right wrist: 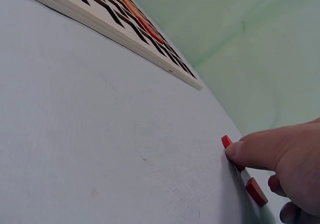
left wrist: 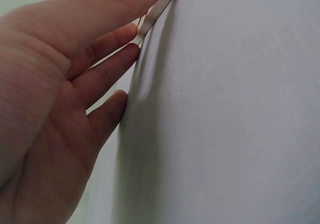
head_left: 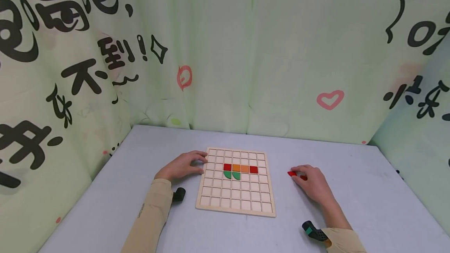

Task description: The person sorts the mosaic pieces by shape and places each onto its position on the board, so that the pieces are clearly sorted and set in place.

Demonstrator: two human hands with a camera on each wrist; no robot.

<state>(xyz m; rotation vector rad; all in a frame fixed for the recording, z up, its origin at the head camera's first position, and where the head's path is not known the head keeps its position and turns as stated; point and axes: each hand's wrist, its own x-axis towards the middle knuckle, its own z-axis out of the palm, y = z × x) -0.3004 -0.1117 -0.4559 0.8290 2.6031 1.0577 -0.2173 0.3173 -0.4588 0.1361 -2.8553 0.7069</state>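
Observation:
A square wooden grid board (head_left: 235, 196) lies on the table. In one row of its cells sit a red square (head_left: 227, 166), two orange squares (head_left: 240, 168) and another red square (head_left: 253, 169). Two green quarter-round pieces (head_left: 227, 175) fill cells just below. My left hand (head_left: 184, 166) touches the board's left edge with fingers extended and thumb apart. To the right of the board, my right hand (head_left: 313, 182) pinches a red piece (right wrist: 226, 141) at the tabletop; fingers partly hide its shape. Under that hand is a second red piece (right wrist: 256, 192).
A white cloth (head_left: 175, 229) covers the table. Printed pale green curtains (head_left: 281, 69) stand behind it and at both sides. Each wrist wears a small black camera, such as the one at the left wrist (head_left: 179, 194).

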